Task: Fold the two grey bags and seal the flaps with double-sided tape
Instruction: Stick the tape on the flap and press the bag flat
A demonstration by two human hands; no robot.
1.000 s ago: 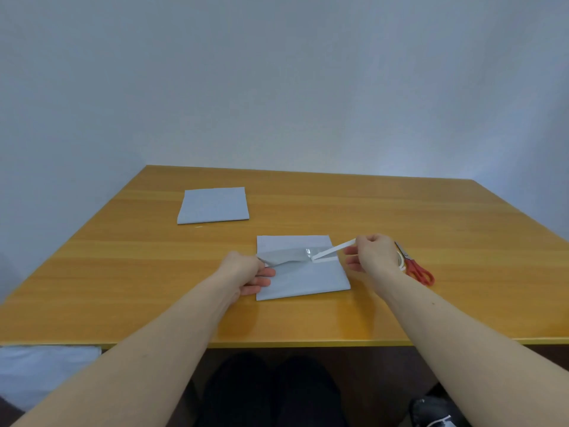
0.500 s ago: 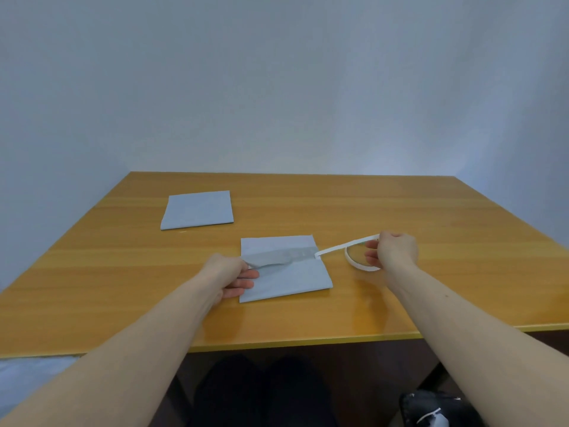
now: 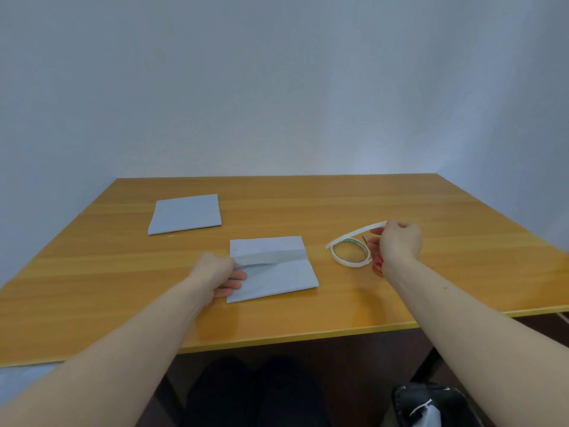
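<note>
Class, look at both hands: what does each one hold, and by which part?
The left hand holds the near grey bag by its left edge, at the flap. The right hand pinches the free end of the tape strip pulled off the tape roll.

Two pale grey bags (image 3: 272,269) (plain, no pattern) lie on an orange-brown wood-grain desk (image 3: 338,303); the tape roll (image 3: 351,252) is white.
</note>
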